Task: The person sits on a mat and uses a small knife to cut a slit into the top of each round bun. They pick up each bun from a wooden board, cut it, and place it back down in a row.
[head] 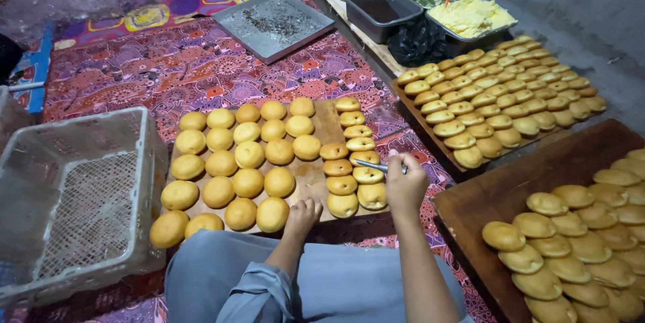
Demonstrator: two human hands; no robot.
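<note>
Right hand [405,185] grasping a knife [373,165] over split buns [354,163]; left hand [302,216] released on the board [311,176]. A slip could gouge a bun.
</note>
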